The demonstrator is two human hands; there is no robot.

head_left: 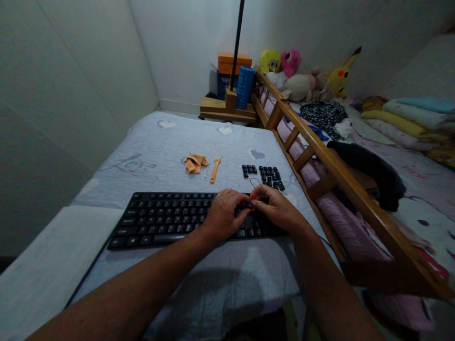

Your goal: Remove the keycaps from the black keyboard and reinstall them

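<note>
Presently, through the head view, I see the keyboard [167,218] on the sheet [167,151]. Over its right part, the right hand [273,204] pinches a thin wire [250,180]; the left hand [224,214] curls just beside, its grip unclear to me. Loose keys [275,175], brush [215,169] and cloth [195,162] lie beyond.

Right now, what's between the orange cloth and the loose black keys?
The head view shows an orange-handled brush between the cloth and the loose keys. A thin whitish stick lies between cloth and brush.
</note>
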